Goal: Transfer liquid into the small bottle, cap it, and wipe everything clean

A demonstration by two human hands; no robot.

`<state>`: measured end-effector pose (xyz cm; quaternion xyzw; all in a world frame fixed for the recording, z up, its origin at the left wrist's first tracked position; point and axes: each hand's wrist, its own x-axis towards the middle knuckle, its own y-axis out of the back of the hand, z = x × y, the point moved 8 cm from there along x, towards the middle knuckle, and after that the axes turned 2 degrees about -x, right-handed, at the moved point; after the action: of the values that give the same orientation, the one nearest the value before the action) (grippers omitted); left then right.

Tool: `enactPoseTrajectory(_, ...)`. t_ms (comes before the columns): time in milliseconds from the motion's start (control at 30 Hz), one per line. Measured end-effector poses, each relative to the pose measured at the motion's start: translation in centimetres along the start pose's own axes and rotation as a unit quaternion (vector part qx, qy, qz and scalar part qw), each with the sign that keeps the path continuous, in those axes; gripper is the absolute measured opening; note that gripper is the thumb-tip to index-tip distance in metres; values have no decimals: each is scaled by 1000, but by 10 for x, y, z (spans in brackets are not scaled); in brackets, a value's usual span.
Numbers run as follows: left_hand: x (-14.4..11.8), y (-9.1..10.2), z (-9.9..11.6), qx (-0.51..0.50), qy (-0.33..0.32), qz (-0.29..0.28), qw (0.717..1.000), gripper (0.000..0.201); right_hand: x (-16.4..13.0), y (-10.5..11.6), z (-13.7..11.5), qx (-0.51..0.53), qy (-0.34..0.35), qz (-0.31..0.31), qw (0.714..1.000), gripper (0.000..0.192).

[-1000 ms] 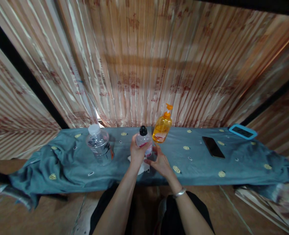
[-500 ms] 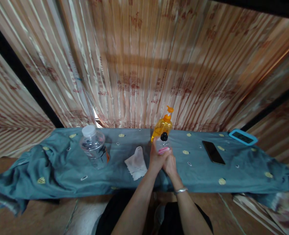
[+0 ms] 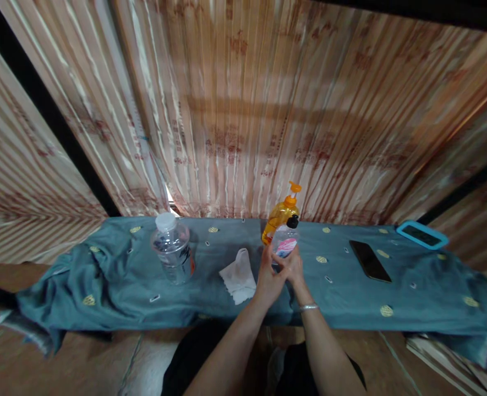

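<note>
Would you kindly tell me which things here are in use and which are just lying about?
In use: small black-capped bottle, held by left hand and right hand.
Lying about: white cloth, water bottle, orange pump bottle, black phone, blue-framed device.

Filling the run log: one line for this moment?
hands: left and right both grip small bottle | beside: orange pump bottle, white cloth

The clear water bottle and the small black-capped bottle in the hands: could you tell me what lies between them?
In the head view, a crumpled white tissue lies on the blue cloth between the water bottle and the small bottle.
</note>
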<state>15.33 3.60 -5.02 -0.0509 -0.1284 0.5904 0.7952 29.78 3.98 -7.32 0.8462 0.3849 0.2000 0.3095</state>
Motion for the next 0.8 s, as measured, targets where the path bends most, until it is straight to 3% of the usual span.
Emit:
enactPoseTrajectory(267, -26, 39, 34, 99, -42, -24, 994, 66, -4, -1, 0, 4, 21, -7, 1000, 42)
enactPoseTrajectory(500, -38, 96, 85, 176, -89, 17, 980, 42, -40, -1, 9, -27, 102, -27, 994, 45)
enactPoseTrajectory(667, -52, 134, 125, 265, -166, 17, 950, 19, -59, -4, 14, -69, 112, -24, 991, 42)
enactPoseTrajectory(800, -69, 160, 150, 338, -222, 26, 914, 13, -75, -18, -15, -63, 170, -50, 982, 40)
